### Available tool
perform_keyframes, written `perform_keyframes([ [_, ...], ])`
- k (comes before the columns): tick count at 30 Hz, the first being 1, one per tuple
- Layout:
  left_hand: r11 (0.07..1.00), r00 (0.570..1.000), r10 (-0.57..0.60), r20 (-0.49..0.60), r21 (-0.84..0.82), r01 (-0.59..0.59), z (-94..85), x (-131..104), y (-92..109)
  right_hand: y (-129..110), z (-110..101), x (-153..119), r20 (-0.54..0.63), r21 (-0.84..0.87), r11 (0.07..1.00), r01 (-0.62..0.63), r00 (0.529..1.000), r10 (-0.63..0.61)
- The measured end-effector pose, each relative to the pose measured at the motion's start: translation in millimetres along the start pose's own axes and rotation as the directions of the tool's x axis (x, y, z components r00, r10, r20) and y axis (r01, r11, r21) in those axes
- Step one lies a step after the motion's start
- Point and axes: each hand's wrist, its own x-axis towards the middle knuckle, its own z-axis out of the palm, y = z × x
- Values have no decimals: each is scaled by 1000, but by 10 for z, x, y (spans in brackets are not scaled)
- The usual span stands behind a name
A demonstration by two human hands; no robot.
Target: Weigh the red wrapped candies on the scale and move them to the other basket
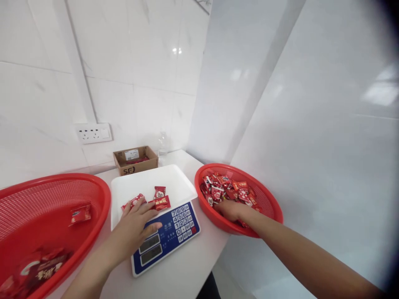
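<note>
My left hand (137, 224) reaches over the front edge of a digital scale (166, 228), fingers spread and palm down. Its fingertips are at a few red candy packets (161, 202) on the white weighing pan (149, 177); whether they touch is hard to tell. Part of the scale's display is covered by this hand. My right hand (230, 209) dips into the right red basket (271, 199), which holds many small red candy packets (224, 180). Its fingers are hidden down among the packets.
A larger red basket (102, 187) at the left holds several packets, some dark red. Behind the scale stand an open cardboard box (140, 168) and a clear plastic bottle (162, 144). A socket panel (93, 133) is on the tiled wall. White walls border the table (187, 265).
</note>
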Motion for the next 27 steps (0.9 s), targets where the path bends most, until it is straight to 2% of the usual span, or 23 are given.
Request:
perform_keyframes([
  [4,1000,999,-12,-32,0,12,-32,-18,-35,75,-52,115,155,-100,994,-36,987,51],
  [9,999,998,-31,-53,28,33,-36,-14,-37,179,-146,300,58,-138,985,-103,992,112],
  [11,999,999,-34,-32,38,36,-33,-6,-21,178,-157,351,61,-128,988,-88,993,96],
  [16,999,999,-24,-31,43,25,-13,-8,-14,58,-48,345,162,-148,988,-37,985,61],
  [21,998,998,-34,-45,56,37,-6,-5,-17,-36,44,168,97,-180,981,68,994,-51],
  [24,997,999,-44,-12,55,44,-16,-1,-4,-34,21,71,97,-163,977,141,987,-126],
  [27,998,999,-41,-15,49,42,-23,-7,0,5,-58,47,82,-140,977,160,985,-150],
])
